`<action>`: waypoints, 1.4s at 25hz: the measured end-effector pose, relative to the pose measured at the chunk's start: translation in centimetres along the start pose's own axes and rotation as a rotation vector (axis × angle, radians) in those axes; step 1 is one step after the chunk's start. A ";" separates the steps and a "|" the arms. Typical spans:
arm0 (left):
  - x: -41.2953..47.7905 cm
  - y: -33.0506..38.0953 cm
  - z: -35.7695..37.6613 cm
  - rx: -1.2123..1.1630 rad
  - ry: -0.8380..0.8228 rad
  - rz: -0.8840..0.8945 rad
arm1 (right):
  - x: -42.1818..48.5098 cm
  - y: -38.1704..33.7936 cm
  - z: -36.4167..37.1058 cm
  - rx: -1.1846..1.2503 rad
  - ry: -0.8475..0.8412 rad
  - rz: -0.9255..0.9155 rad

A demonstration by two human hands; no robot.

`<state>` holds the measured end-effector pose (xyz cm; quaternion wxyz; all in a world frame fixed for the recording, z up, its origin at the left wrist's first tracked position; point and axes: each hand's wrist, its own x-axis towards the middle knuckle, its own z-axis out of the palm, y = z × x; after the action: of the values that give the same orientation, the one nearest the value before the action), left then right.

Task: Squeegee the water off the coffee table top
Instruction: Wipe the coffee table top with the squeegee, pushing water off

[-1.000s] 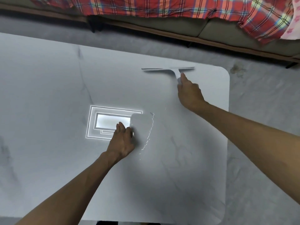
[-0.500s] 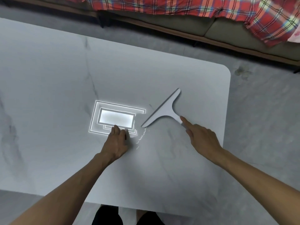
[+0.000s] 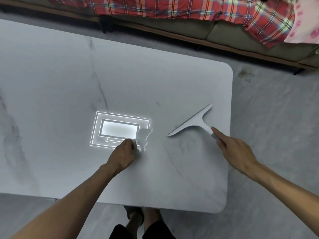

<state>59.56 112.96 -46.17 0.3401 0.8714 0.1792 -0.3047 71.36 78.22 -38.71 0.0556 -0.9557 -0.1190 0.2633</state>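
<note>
On the coffee table, right hand fingers grip the squeegee; left hand fingers rest curled.

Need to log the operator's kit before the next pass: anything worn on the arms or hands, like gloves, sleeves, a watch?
Nothing worn that shows. The left hand and right hand are bare, with no gloves, rings or watch visible. Both forearms are uncovered right to the frame edge, so no sleeves appear.

The pale marble surface bears a white squeegee near its right edge and a small water puddle mid-surface.
</note>
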 end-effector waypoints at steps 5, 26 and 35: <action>-5.1 -2.5 -0.9 -0.090 0.105 -0.120 | -4.2 -4.6 1.0 -0.051 -0.012 -0.120; -4.5 -7.6 5.8 -0.049 0.210 -0.154 | 1.1 -10.4 9.0 -0.138 -0.062 -0.448; -4.4 -1.5 7.7 0.078 0.024 -0.118 | -5.4 2.1 7.5 -0.114 -0.004 -0.161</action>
<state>52.33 108.19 -48.50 0.2851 0.8755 0.2226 -0.3203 63.38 75.13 -42.77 0.0217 -0.9441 -0.2106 0.2528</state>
